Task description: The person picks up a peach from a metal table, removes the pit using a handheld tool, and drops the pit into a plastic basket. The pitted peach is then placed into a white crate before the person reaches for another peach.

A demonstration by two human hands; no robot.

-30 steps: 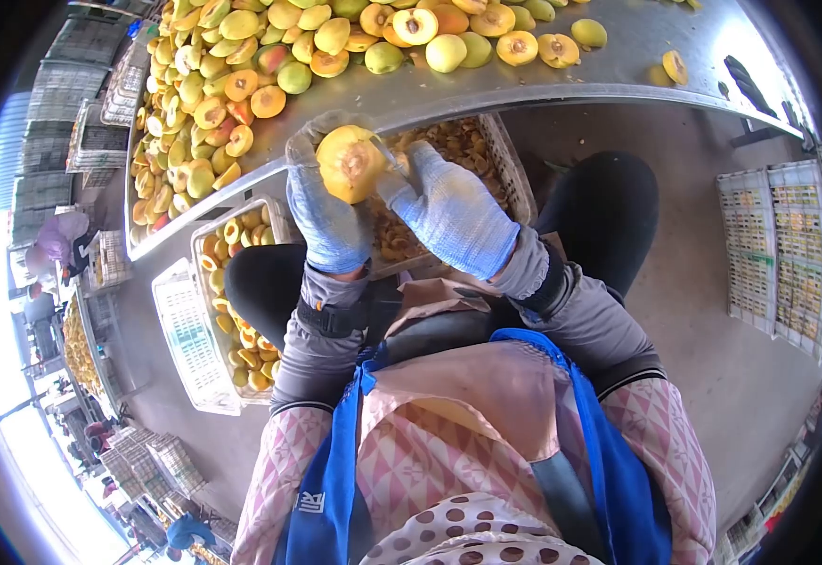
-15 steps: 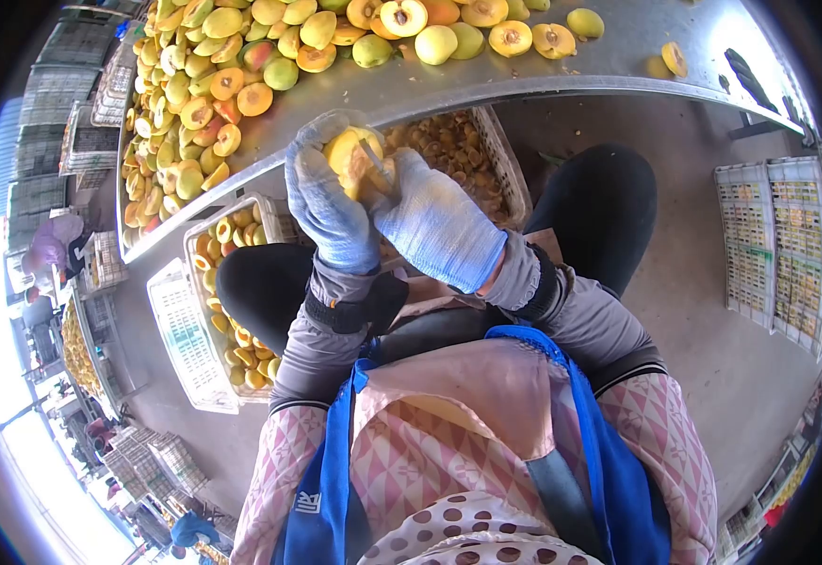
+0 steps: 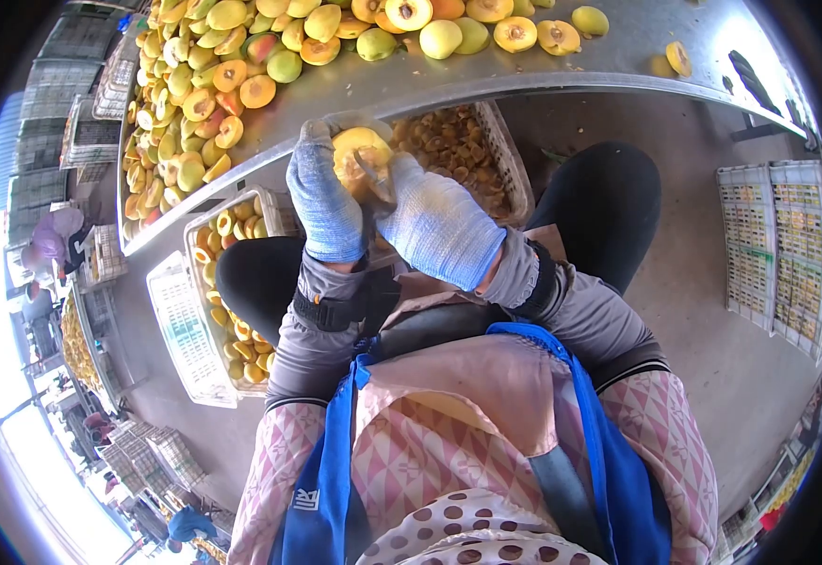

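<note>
My left hand (image 3: 324, 202), in a pale blue-grey knit glove, is closed around a yellow peach half (image 3: 352, 151). The cut face of the fruit is turned toward my right hand. In a matching glove, my right hand (image 3: 444, 224) grips a small metal pitting tool (image 3: 369, 173), its narrow blade against the peach flesh. The tool's handle is hidden inside the fist. Both hands are close together, just off the near edge of the metal table (image 3: 486, 80). Many halved peaches (image 3: 227, 75) are heaped on that table.
Beneath the table edge stands a crate of brown pits and scraps (image 3: 458, 146). A white crate of peach halves (image 3: 232, 311) is beside my left knee. Stacked crates (image 3: 773, 250) stand at right. At far left, a person in purple (image 3: 57, 235) is near other crates.
My left hand has rolled slightly, turning the peach so more of its cut face shows. The tool's blade has shifted lower on the fruit. Both hands keep their grips.
</note>
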